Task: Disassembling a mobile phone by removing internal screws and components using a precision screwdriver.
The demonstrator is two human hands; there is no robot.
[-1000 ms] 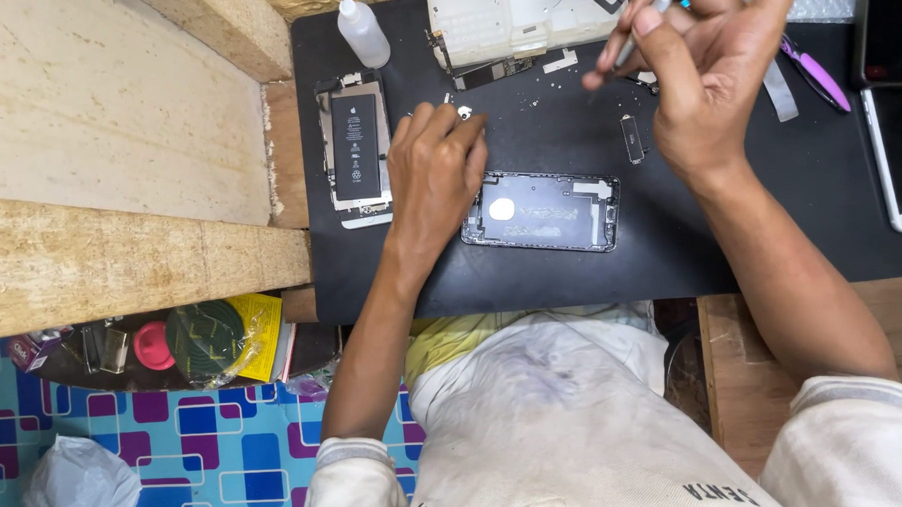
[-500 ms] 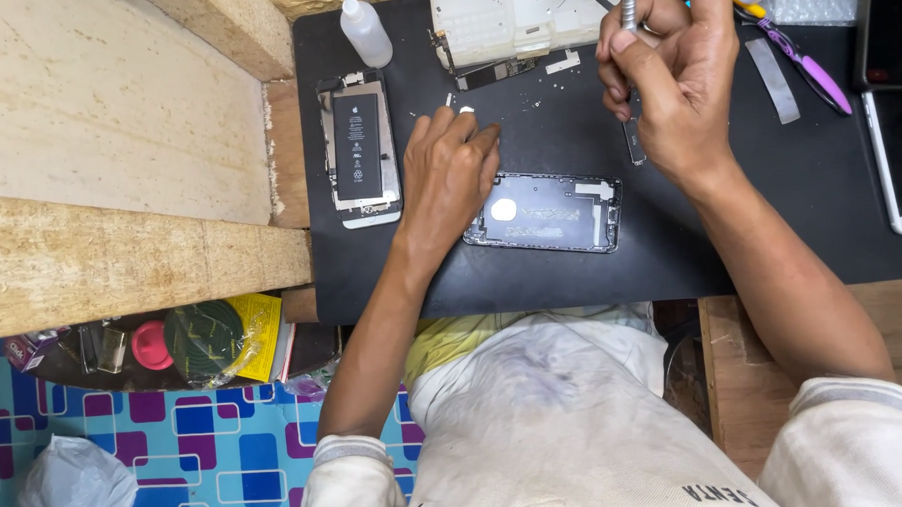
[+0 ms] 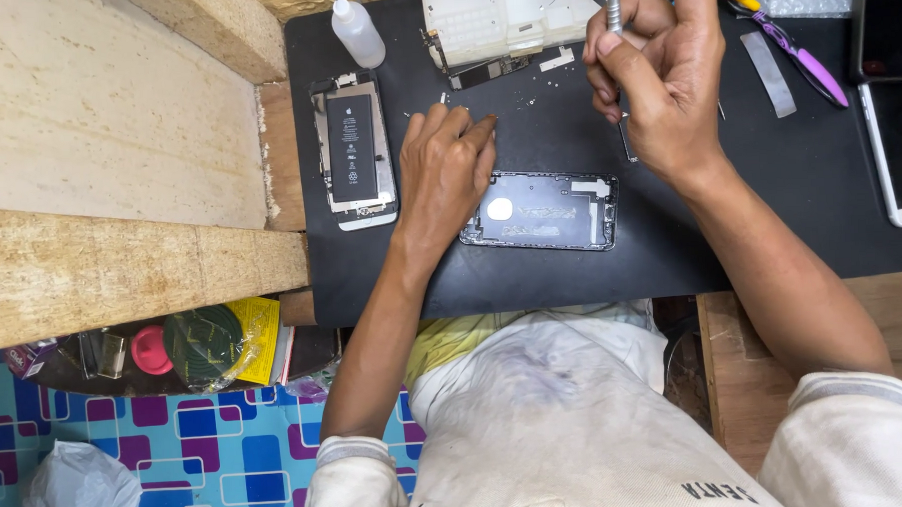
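Nearest, the left hand (image 3: 446, 174) lies flat and unclenched, palm pinning the left end of the opened phone housing (image 3: 541, 211), a thin, light, probably fragile shell best held by its edges. Beyond it, the right hand (image 3: 665, 86) is clenched around a slim screwdriver (image 3: 615, 38). Farther left of the grip lie a phone body with a black, labelled battery (image 3: 352, 147) and a small clear bottle (image 3: 355, 32).

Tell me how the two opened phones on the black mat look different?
The phone with the battery lies lengthwise away from the person, untouched; the empty phone shell lies crosswise, its end under the left hand. The first shows a big black battery; the shell shows bare dark metal with a pale round spot. Both lie flat on the black mat.
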